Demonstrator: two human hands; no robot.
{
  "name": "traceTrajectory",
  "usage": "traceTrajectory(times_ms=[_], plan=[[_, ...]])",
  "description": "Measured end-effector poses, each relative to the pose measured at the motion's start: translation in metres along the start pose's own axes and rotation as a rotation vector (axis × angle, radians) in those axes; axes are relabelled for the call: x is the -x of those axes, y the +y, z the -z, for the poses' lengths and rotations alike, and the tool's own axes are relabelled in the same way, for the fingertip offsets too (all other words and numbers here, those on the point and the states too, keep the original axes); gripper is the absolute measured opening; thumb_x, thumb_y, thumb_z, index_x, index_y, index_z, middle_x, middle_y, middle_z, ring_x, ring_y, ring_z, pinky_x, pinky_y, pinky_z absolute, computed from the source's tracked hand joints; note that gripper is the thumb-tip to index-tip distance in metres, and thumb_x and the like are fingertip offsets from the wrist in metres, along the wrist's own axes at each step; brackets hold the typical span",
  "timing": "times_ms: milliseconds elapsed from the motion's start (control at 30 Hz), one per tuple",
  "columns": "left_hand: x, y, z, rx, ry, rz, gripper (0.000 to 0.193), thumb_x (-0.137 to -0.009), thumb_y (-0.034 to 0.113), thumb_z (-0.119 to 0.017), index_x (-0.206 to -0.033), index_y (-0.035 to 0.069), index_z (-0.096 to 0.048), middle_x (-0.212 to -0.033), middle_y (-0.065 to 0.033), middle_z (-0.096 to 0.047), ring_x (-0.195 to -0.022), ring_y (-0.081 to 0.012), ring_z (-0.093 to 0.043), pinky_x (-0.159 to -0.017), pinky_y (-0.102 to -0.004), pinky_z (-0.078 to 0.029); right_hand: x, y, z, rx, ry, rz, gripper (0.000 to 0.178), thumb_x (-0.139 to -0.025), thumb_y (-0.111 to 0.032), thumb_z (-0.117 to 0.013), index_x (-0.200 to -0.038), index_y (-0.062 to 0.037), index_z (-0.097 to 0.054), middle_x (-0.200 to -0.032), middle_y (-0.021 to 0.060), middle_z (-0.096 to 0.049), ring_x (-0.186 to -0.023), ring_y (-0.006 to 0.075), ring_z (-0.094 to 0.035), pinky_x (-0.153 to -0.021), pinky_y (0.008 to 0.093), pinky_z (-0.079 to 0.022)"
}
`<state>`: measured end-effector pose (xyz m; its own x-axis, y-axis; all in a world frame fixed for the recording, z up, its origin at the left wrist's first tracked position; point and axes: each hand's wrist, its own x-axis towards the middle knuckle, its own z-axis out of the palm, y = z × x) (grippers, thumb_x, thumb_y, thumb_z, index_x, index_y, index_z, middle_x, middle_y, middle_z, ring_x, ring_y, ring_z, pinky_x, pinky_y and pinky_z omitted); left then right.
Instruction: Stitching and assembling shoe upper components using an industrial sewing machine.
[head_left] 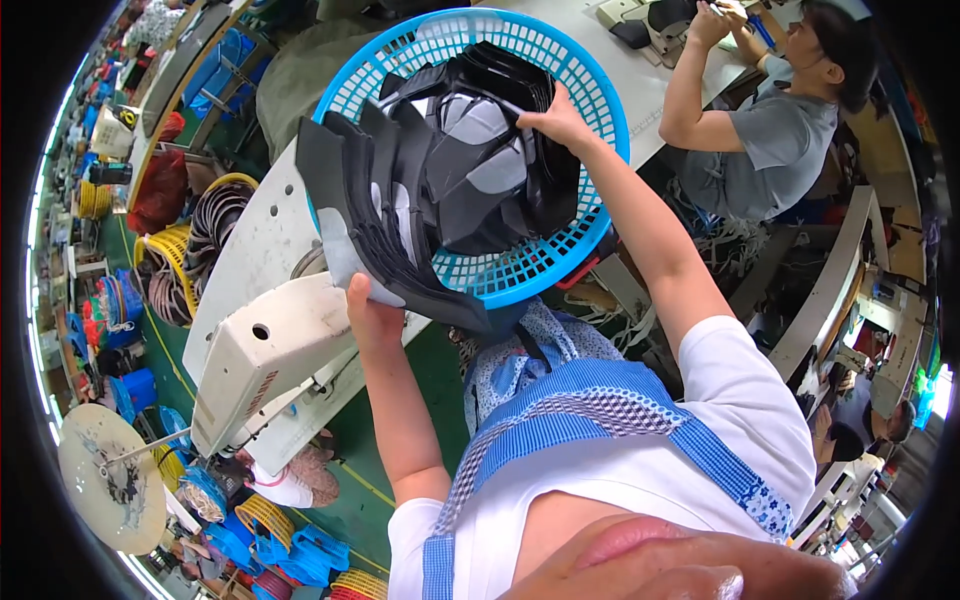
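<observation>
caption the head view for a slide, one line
Left hand gripping a stack of curved black-and-grey pieces, right hand at more pieces in a round blue plastic basket.

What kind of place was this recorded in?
Probably a sewing workshop or factory floor: a pale machine head resembling an industrial sewing machine stands on a worktable, black shaped pieces fill a blue basket, and a co-worker in grey sits nearby.
</observation>
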<state>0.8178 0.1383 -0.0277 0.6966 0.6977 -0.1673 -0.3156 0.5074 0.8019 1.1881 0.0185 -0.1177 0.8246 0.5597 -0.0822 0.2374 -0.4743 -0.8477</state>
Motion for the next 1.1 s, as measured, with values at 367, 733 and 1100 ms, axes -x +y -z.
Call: traceTrajectory(times_ms=[367, 733, 1100], plan=[[0.009, -0.016, -0.044, -0.026, 0.043, 0.049, 0.045, -0.088, 0.021, -0.051, -0.127, 0.001, -0.043, -0.122, -0.0106, -0.052, -0.11, -0.0239, -0.052, -0.095, -0.037, -0.041, 0.052, -0.036, 0.038, -0.011, 0.432, 0.241, 0.051, -0.072, -0.013, -0.055, -0.12, 0.0054, -0.049, -0.11, 0.0185, -0.06, -0.098, 0.0244, -0.059, -0.086, 0.0322, -0.045], [0.001, -0.041, -0.134, 0.031, -0.123, -0.134, 0.078, -0.083, 0.05, -0.059, -0.137, 0.006, -0.024, -0.131, -0.0104, -0.041, -0.117, -0.0244, -0.046, -0.096, -0.04, -0.041, 0.252, -0.174, 0.04, 0.484, 0.212, 0.717, 0.065, -0.063, -0.008, -0.066, -0.125, -0.0163, -0.052, -0.131, 0.0131, -0.046, -0.112, 0.0343, -0.048, -0.09, 0.0426, -0.04], [0.093, -0.003, -0.075, -0.519, -0.264, -0.046, 0.111, -0.062, 0.028, -0.081, -0.14, -0.002, -0.009, -0.132, -0.0195, -0.035, -0.12, -0.026, -0.04, -0.099, -0.0349, -0.034, 0.28, -0.16, 0.005, -0.776, -0.456, 0.19, 0.08, -0.087, -0.023, -0.057, -0.143, -0.0018, -0.005, -0.138, 0.0149, -0.029, -0.126, 0.0203, -0.031, -0.105, 0.0318, -0.024]])
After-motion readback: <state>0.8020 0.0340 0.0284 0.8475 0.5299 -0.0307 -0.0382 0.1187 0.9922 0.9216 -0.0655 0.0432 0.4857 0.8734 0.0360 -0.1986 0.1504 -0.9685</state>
